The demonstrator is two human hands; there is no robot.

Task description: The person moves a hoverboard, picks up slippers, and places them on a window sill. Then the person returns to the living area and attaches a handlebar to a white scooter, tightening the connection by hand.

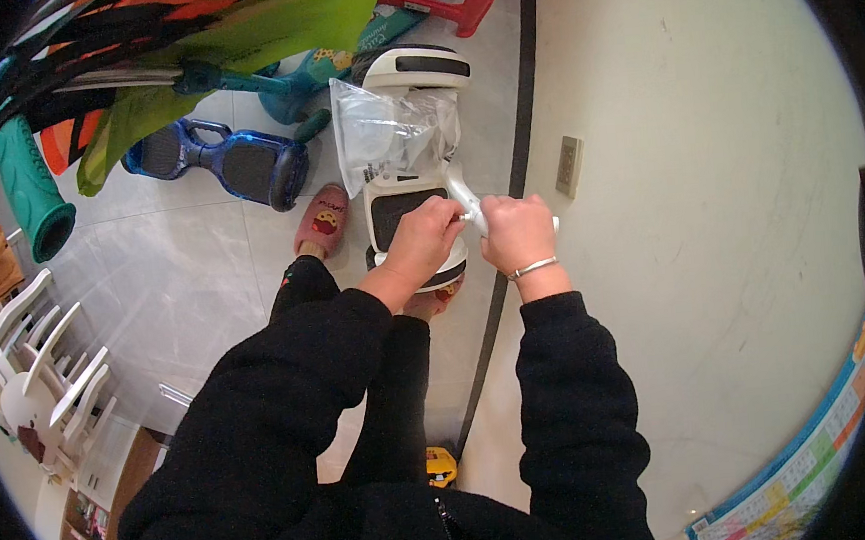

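Note:
A white curved handlebar (457, 182) rises from a white self-balancing scooter (422, 62) on the floor. Around the upper end of the bar, my right hand (518, 232) is closed, with a bit of white end showing past the fingers. My left hand (422, 239) is close beside it, fingertips pinched at a small white part (465, 217) against the bar; its exact kind is hard to make out. A clear plastic bag (388, 131) lies over the middle of the scooter. One black footpad (388, 213) shows below the bag, partly behind my left hand.
My slippered foot (323, 222) stands left of the scooter. Farther left lies a blue hoverboard (206, 160). A green-and-orange kite-like fabric (236, 48) and a teal handle grip (34, 192) fill the upper left. Close on the right is a wall (689, 202) with a switch plate (569, 166).

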